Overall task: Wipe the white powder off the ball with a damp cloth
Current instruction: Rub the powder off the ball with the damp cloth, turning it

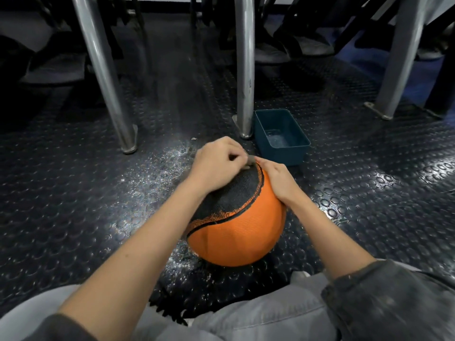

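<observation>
- We see the left hand (219, 166) on top of the ball (246, 227), fingers curled tight on a grey cloth (250, 159) — mostly hidden under them.
- Right hand (278, 180) is just beside those fingers, its own fingers together and curled over the ball's far side; tips hidden.
- Ball sits on the floor (73, 205), directly under both sets of fingers.
- Blue tub (283, 134) is just beyond the fingertips — we can't make out its contents.

Dim scene: glare patches shine on the studded floor (384, 183) right of the ball (246, 232), and a dark shadow lies under its near side. Beyond the ball, metal legs (103, 70) bow outward and smear.
</observation>
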